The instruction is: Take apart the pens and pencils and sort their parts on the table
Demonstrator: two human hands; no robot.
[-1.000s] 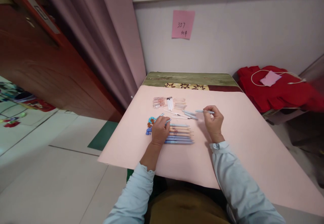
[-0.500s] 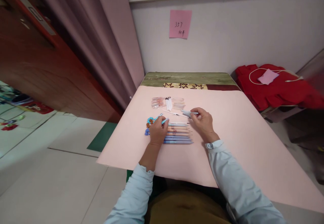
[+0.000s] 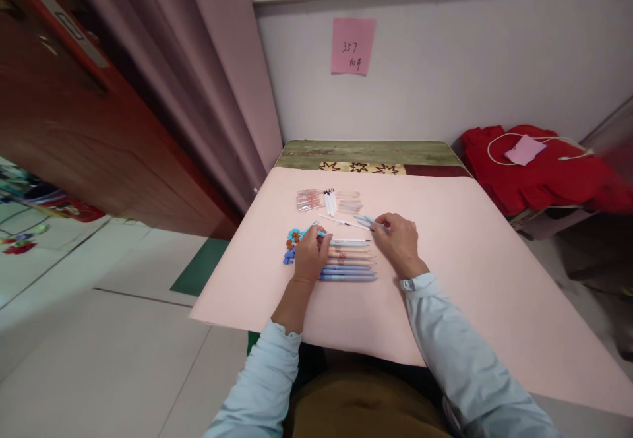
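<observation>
A row of pens (image 3: 349,270) in blue and peach lies side by side on the pink sheet (image 3: 237,280), tips to the right. Small blue and brown toppers (image 3: 289,245) show at the row's left end. My left hand (image 3: 310,253) is over the row's upper left, its fingers closed on a light blue pen part (image 3: 321,233). On the right, my right hand (image 3: 399,243) pinches a light blue pen barrel (image 3: 364,219) close to the sheet. Between the hands lie thin white pen refills (image 3: 352,225) with dark tips.
Behind the hands lie clear plastic pieces (image 3: 309,200), a bundle of white refills with black tips (image 3: 330,202) and pale clear tubes (image 3: 351,201). A red cloth (image 3: 534,174) with a white cable sits right of the table. A pink note (image 3: 353,45) is on the wall.
My left hand's fingers have tilted slightly, and less of the light blue part shows. My right hand has shifted a little, still at the light blue barrel.
</observation>
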